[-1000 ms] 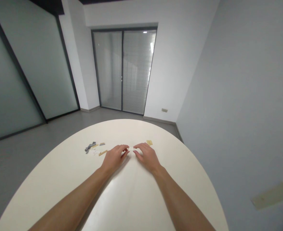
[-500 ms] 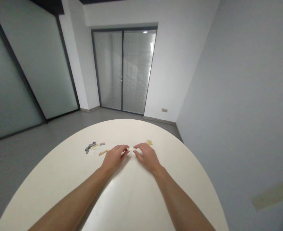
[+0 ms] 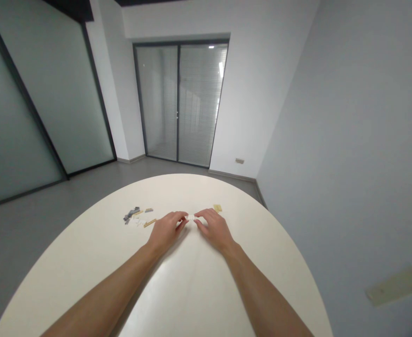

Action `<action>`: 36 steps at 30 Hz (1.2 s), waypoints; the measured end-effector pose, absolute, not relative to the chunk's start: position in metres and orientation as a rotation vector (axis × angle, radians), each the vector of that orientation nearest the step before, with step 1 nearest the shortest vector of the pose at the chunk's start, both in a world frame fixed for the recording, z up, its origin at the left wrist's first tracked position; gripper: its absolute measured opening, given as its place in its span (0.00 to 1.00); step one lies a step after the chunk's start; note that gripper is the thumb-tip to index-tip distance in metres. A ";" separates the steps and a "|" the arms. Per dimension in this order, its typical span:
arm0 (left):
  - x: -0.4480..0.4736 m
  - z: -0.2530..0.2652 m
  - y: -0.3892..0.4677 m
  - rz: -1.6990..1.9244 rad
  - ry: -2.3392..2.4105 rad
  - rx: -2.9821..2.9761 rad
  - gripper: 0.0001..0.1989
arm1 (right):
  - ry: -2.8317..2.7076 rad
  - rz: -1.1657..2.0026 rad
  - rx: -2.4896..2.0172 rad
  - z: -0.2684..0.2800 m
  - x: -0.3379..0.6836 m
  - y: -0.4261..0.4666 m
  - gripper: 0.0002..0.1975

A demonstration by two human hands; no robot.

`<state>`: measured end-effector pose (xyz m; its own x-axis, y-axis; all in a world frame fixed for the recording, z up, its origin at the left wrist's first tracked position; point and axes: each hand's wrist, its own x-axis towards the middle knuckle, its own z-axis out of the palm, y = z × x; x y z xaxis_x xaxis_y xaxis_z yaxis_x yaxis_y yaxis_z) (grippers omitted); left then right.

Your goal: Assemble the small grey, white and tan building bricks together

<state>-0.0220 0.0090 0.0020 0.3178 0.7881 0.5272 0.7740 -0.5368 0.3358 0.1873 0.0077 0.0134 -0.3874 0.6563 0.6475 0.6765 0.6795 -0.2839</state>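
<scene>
Between my fingertips, over the middle of the round table, is a small white piece with a bumpy top, perhaps a building brick; it is too small to tell for sure. My left hand grips its left end between thumb and fingers. The right end is pinched by my right hand in the same way. A long tan strip lies just left of my left hand. Beyond my right hand sits a flat yellow piece.
On the left of the white round table lies a loose pile of grey pieces, with white pieces and tan bits among them. A small grey and tan piece rests apart from it. A wall rises on the right.
</scene>
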 end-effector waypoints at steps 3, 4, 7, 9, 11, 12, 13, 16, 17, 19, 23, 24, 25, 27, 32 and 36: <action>-0.021 0.003 0.009 1.031 1.508 2.527 0.11 | -2.125 -0.033 -1.022 0.014 0.187 0.007 0.04; -0.021 0.003 0.008 1.030 1.509 2.524 0.12 | -2.124 -0.033 -1.023 0.014 0.187 0.007 0.04; -0.022 0.002 0.009 1.041 1.492 2.517 0.12 | -2.124 -0.042 -1.022 0.015 0.187 0.007 0.05; -0.022 0.002 0.009 1.049 1.479 2.517 0.13 | -2.125 -0.046 -1.018 0.014 0.187 0.007 0.05; -0.022 0.002 0.009 1.045 1.482 2.516 0.12 | -2.124 -0.045 -1.017 0.014 0.187 0.007 0.05; -0.022 0.003 0.008 1.038 1.488 2.514 0.12 | -2.124 -0.043 -1.018 0.014 0.188 0.007 0.05; -0.022 0.003 0.008 1.031 1.495 2.513 0.12 | -2.125 -0.041 -1.019 0.014 0.188 0.007 0.05; -0.021 0.006 0.007 1.012 1.502 2.510 0.11 | -2.130 -0.040 -1.019 0.014 0.188 0.007 0.05; -0.021 0.006 0.006 1.010 1.500 2.510 0.11 | -2.132 -0.040 -1.017 0.014 0.188 0.008 0.04; -0.021 0.007 0.006 1.011 1.495 2.511 0.12 | -2.131 -0.040 -1.014 0.014 0.188 0.008 0.04; -0.021 0.007 0.007 0.999 1.500 2.509 0.12 | -2.134 -0.039 -1.007 0.014 0.188 0.008 0.04; -0.021 0.006 0.007 0.996 1.499 2.508 0.12 | -2.135 -0.039 -1.010 0.014 0.188 0.008 0.04; -0.021 0.006 0.007 0.993 1.498 2.507 0.12 | -2.135 -0.040 -1.012 0.014 0.188 0.008 0.04; -0.021 0.007 0.007 0.991 1.494 2.506 0.12 | -2.134 -0.041 -1.014 0.014 0.188 0.008 0.04; -0.021 0.007 0.006 1.002 1.500 2.497 0.11 | -2.135 -0.048 -1.004 0.014 0.188 0.008 0.05; -0.021 0.006 0.007 1.017 1.490 2.495 0.11 | -2.136 -0.054 -1.005 0.015 0.188 0.007 0.06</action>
